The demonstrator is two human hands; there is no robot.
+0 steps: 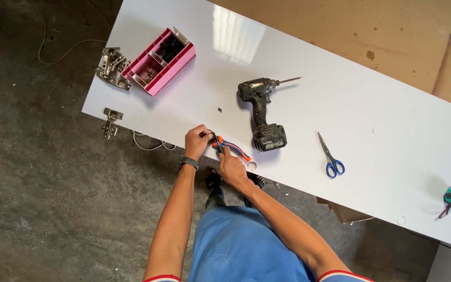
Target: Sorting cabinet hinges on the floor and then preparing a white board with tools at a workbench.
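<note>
At the near edge of the white counter (340,104), the right hand (232,166) grips orange-handled pliers (230,148); the left hand (197,140) pinches something small at their tip, beside a cordless drill (263,114).

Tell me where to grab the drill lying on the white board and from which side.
Grip the drill by its narrow black handle, between the motor head and the bulky battery, coming down from above. It lies flat on its side on the white board, bit pointing right, so the handle is exposed.
</note>
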